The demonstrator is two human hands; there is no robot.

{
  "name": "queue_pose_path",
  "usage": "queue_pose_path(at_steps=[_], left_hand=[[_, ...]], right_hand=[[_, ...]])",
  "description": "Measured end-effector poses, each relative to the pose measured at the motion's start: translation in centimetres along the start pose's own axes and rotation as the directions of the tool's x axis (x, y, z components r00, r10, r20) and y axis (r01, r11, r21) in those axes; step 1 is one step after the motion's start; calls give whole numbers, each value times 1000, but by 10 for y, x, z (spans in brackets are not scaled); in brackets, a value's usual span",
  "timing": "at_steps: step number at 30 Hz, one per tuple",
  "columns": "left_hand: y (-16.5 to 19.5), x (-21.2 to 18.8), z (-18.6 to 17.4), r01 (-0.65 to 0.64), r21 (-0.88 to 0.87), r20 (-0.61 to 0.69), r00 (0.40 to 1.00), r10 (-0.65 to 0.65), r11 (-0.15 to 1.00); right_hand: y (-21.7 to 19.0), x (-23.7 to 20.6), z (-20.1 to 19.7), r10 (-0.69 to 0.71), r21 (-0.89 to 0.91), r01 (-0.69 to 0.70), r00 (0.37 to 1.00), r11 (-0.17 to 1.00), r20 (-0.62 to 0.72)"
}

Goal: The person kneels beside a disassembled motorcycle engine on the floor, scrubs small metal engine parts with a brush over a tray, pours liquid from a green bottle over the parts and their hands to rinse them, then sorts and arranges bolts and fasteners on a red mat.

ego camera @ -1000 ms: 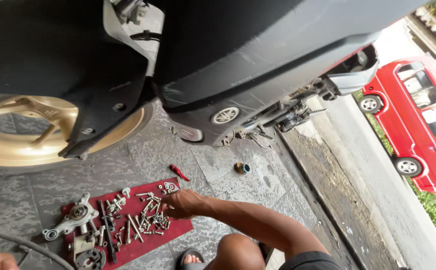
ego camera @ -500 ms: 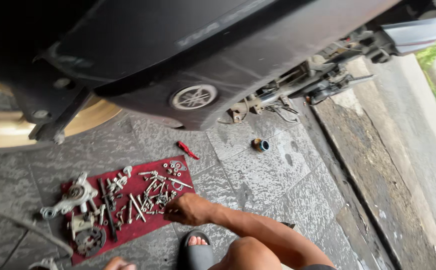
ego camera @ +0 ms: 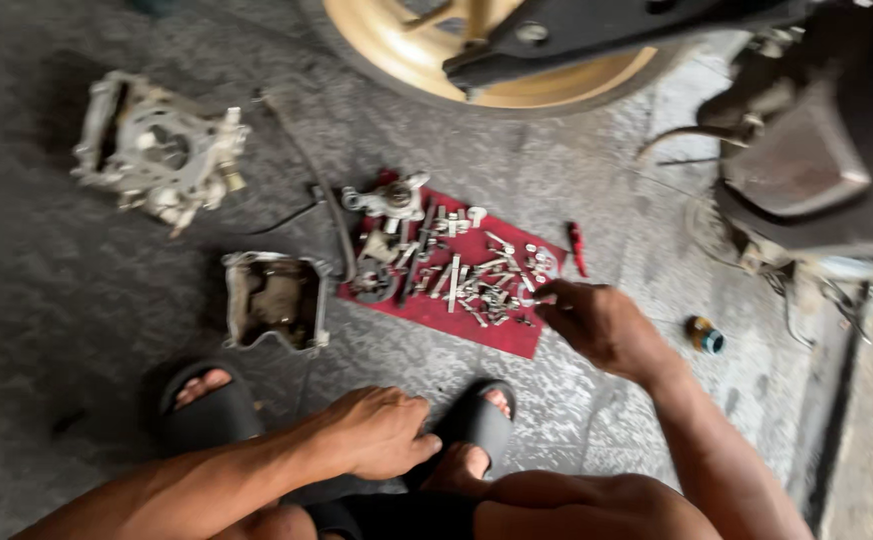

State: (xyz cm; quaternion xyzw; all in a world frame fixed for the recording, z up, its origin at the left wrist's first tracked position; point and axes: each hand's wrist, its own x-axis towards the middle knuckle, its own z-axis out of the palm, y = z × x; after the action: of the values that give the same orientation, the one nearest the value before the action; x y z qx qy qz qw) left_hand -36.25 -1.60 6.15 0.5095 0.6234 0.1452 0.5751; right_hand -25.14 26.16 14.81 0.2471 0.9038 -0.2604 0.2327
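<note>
My right hand reaches to the right edge of a red cloth on the concrete floor. Its fingers are pinched together over the pile of bolts and small metal parts on the cloth; whether a bolt is between them is too blurred to tell. My left hand rests loosely curled above my right foot, holding nothing. A larger metal part lies at the cloth's far left corner.
A gold motorcycle wheel and dark bodywork stand behind the cloth. An engine cover and a large engine casing lie to the left. A red tool and a small round cap lie to the right. My feet wear black sandals.
The camera has swung down from the vehicle's underside to the floor. My right hand stays at the cloth's right edge. My left hand and both feet have come into view.
</note>
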Motion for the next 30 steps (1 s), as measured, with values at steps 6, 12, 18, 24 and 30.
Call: queue_pose_path(at_steps=[6,12,18,24,30], left_hand=[[-46,-15,7,58,-49,-40,997,-60,997],[-90,-30,22,155,-202,8,988,-157,967],[-104,-32,31,145,-179,-98,981,-165,973],[-113,-28,25,75,-145,-195,975,-103,987],[-117,-28,14,69,-181,-204,973,-106,981]], right_hand=[[-69,30,-23,-184,-118,184,983,976,9],[-102,75,12,-352,-200,360,933,911,74],[-100,88,94,-207,-258,344,874,903,440],[-75,98,115,-241,-234,370,865,899,440],[-66,118,103,-224,-308,337,910,890,348]])
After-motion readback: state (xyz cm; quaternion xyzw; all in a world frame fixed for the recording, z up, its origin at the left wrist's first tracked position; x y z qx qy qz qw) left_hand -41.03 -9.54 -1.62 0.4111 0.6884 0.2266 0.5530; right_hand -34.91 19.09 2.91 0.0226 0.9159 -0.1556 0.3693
